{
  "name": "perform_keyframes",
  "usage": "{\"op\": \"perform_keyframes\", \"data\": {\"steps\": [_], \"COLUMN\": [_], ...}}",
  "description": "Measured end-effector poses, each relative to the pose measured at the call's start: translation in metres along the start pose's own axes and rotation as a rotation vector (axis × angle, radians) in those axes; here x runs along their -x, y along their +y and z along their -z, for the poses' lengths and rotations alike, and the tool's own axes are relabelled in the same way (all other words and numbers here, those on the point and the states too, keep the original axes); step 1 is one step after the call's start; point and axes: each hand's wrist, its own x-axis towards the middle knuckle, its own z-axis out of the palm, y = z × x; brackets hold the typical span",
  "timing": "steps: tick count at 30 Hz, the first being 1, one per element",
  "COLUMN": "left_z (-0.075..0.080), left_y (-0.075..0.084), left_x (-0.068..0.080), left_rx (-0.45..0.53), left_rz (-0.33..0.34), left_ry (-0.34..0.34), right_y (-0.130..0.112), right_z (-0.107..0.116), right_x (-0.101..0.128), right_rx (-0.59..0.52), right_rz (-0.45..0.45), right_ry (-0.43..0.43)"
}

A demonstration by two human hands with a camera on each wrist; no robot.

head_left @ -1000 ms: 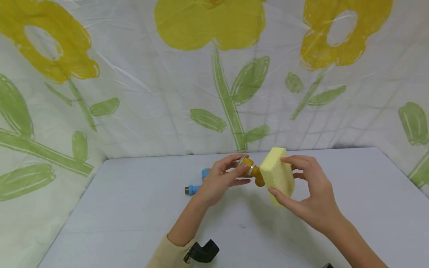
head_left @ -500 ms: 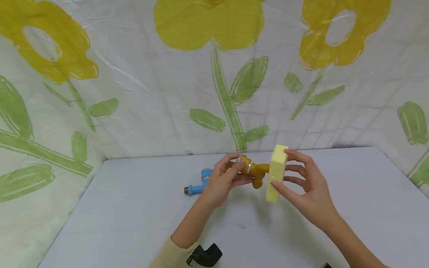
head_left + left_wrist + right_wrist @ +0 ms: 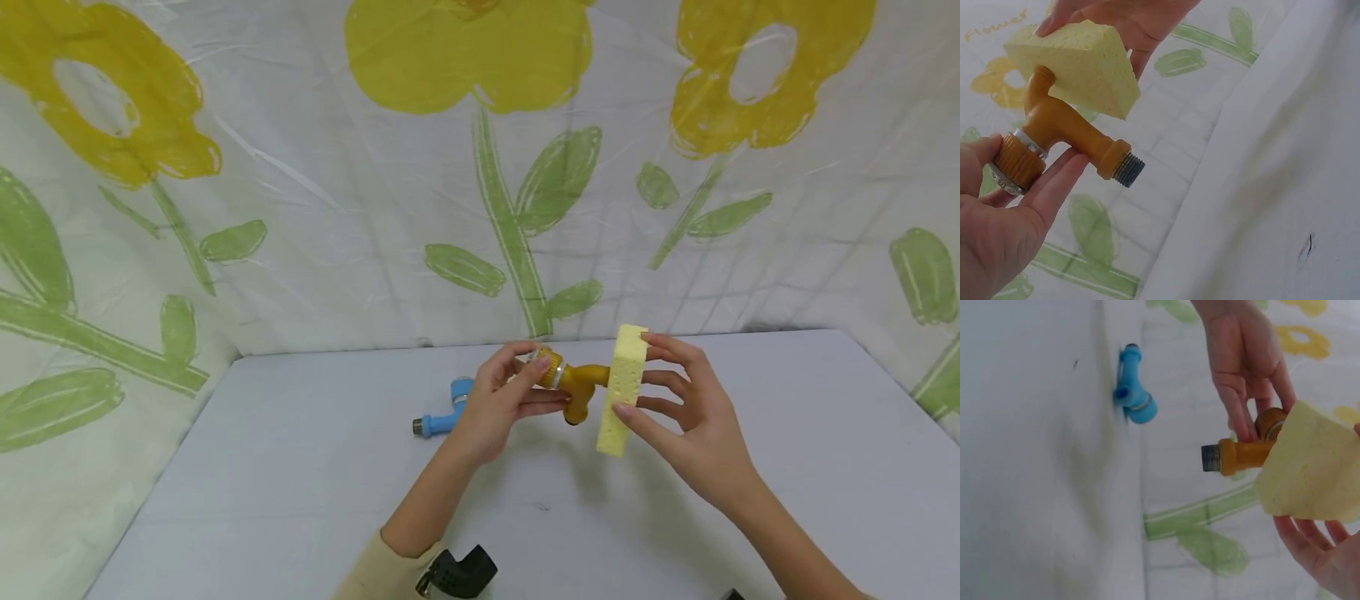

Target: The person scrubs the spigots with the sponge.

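Sponge pressed on a yellow tap above the table

While the flower-printed cloth [image 3: 300, 208] hangs behind, the grey table [image 3: 300, 467] lies below both hands. Next in size, the right hand [image 3: 693, 425] grips a yellow sponge [image 3: 624, 387] on its edges and holds it upright, touching the spout of an orange-yellow tap [image 3: 573, 385]. With curled fingers, the left hand [image 3: 495, 408] holds this tap at its ribbed knob, above the table. Nearby on the table lies a blue tap [image 3: 444, 414].

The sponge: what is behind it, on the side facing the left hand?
The orange tap, its spout end against the sponge. The spout's mouth is covered.
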Motion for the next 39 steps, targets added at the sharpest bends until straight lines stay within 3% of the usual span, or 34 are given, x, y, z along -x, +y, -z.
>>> {"op": "perform_keyframes", "data": {"steps": [15, 22, 32, 39], "left_z": [-0.003, -0.003, 0.0, -0.001], "left_y": [0.001, 0.004, 0.005, 0.006], "left_x": [0.002, 0.001, 0.001, 0.001], "left_rx": [-0.027, 0.008, 0.086, 0.109], "left_rz": [-0.021, -0.031, -0.032, -0.032], "left_ry": [-0.034, 0.028, 0.095, 0.08], "right_y": [-0.003, 0.005, 0.011, 0.014], "right_z": [0.002, -0.001, -0.009, -0.013], "right_x": [0.0, 0.0, 0.003, 0.004], "right_rx": [0.015, 0.099, 0.12, 0.159], "right_rz": [-0.007, -0.041, 0.079, 0.185], "right_ry": [0.054, -0.02, -0.071, -0.094]}}
